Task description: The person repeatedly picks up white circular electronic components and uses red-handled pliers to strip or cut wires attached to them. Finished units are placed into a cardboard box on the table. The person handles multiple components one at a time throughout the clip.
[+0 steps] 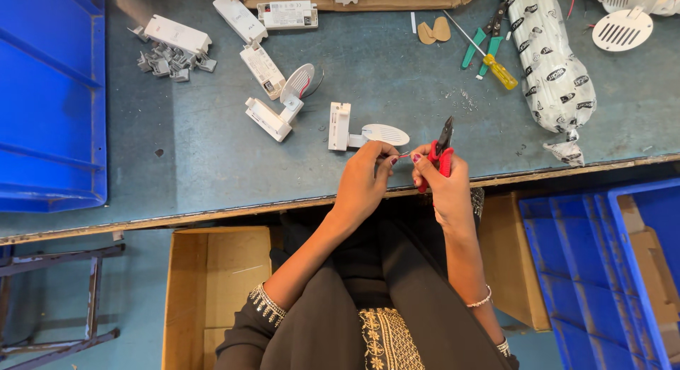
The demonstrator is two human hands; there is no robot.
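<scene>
your right hand (440, 177) is closed around red-handled pliers (442, 152), tips pointing up, while your left hand (366, 180) pinches a thin wire (404, 155) between both hands, just above the counter (212, 157) edge. a white driver box with an oval grille (363, 131) lies just beyond your left hand.

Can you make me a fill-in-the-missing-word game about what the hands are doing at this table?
1. The right hand holds pliers with ____ handles.
2. The left hand pinches a thin ____ beside the pliers.
3. The screwdriver lying further back on the table has a ____ handle.
4. The big bin at the left of the table is ____.

Missing words: red; wire; yellow; blue
</scene>
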